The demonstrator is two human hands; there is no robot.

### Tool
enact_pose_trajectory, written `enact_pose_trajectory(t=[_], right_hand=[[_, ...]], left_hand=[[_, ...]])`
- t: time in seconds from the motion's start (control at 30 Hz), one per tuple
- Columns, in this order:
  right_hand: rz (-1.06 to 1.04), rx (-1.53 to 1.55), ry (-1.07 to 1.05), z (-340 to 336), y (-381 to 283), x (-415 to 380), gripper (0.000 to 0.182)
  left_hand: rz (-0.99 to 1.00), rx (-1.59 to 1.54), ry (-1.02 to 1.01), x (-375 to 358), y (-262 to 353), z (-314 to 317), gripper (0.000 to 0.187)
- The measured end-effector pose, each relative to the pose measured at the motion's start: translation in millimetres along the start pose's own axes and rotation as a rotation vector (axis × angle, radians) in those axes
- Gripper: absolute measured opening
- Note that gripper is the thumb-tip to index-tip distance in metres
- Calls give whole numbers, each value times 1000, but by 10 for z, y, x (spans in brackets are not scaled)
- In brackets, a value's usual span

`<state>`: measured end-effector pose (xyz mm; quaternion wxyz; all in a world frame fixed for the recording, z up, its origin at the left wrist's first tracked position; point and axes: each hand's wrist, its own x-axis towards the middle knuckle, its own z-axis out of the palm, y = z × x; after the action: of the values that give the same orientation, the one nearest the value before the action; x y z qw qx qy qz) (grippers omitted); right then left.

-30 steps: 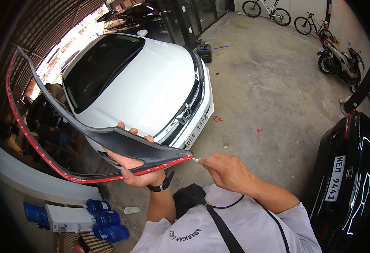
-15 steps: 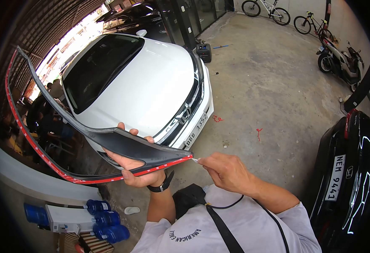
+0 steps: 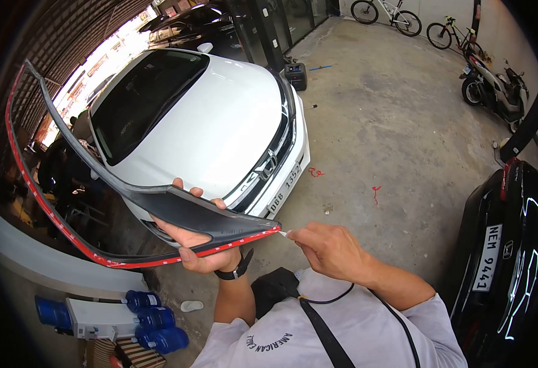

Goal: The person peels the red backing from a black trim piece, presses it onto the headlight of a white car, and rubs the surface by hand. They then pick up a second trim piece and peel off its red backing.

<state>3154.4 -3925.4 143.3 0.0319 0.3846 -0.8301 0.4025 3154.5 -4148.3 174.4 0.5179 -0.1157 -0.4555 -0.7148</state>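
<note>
Left hand: the left hand (image 3: 198, 242) is closed around the wide near end of a dark window visor (image 3: 177, 211), fingers over its top edge and thumb underneath, holding it up in front of the chest.
Right hand: the right hand (image 3: 330, 250) sits just right of the visor's pointed tip, thumb and forefinger pinched on a small white tab (image 3: 285, 233) at the end of the red tape strip (image 3: 232, 240).
Visor: a long, dark, curved piece; its broad part lies across the left palm, and a thin arm sweeps away to the left and far, up to the left edge of view.
Tape strip: a red line that runs along the visor's near edge from the tip by the right hand, past the left hand, and on around the outer curve at the left.
Gap between hands: the hands are near each other and not touching; the tip of the visor lies between them.
Wrist: a black watch (image 3: 237, 270) on the left wrist.
Beyond the visor: a white car (image 3: 220, 122) faces the person, its bonnet far of the left hand.
Right side: a black car (image 3: 508, 245) at the right edge; a scooter (image 3: 496, 92) and bicycles (image 3: 391, 15) far right on the concrete floor (image 3: 391, 135).
Near left: blue bottles (image 3: 155, 319) beside a white box (image 3: 100, 316) on the ground.
</note>
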Motion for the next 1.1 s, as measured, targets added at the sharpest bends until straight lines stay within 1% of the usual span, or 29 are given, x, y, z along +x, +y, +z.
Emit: enact_pose_trajectory(t=[0.23,0.4,0.47,0.57,0.67,0.73,0.77,0.83,0.87,0.93,0.97,1.03,1.1], right_hand=[[-9,-13,31,8,-5,-11,20],[4,-26,10,5,-29,-14,21],[4,-25,2,7,-28,-15,21],[19,-28,-13,3,-23,0,22],[33,-39,-20,36,16,-9,20],[-31,73,113,107,93,-21,22],[-31,72,113,77,98,-24,22],[174,438,-28,-20,105,-19,18],[174,439,-30,-39,111,-14,18],[343,707,-130,-59,129,-17,17],[345,709,-128,-62,139,-19,17],[446,814,-219,-68,154,-12,18],[439,805,-218,-65,139,2,19]], left_hand=[[-16,60,14,-4,19,47,112],[-9,102,7,-11,18,40,113],[-18,49,-65,-18,13,-27,111],[-17,58,-83,-3,-2,-40,111],[-8,79,-30,-1,-5,23,113],[-14,72,-33,1,1,23,112],[-20,65,-36,4,2,19,112],[-34,36,-68,10,-16,-83,110],[-50,7,-100,16,-22,-134,108],[-61,-14,-109,19,-29,-171,108],[-73,-37,-120,18,-34,-183,107],[-71,-64,-139,23,-51,-208,108],[-68,-91,-155,31,-51,-210,109]])
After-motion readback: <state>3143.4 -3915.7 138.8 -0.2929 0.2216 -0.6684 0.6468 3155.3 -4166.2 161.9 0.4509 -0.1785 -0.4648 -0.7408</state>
